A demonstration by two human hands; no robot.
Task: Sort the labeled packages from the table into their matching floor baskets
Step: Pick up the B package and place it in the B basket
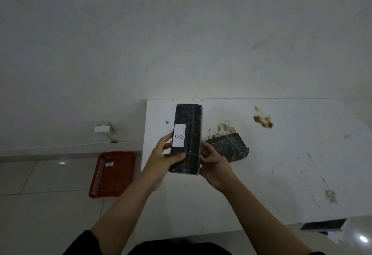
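Observation:
A long black wrapped package (188,122) with a white label marked "B" is held above the white table (281,164), near its left end. My left hand (161,158) grips its lower left side, thumb across the front. My right hand (213,160) holds its lower right edge. A second, smaller black wrapped package (229,146) lies on the table just right of my right hand; no label shows on it. A red floor basket (112,174) with a small white tag sits on the tiled floor left of the table.
The table carries brown stains (262,121) and scuffs. A white wall box (103,129) with a cable sits low on the wall above the basket. A dark flat object (323,224) lies on the floor beyond the table's near right corner.

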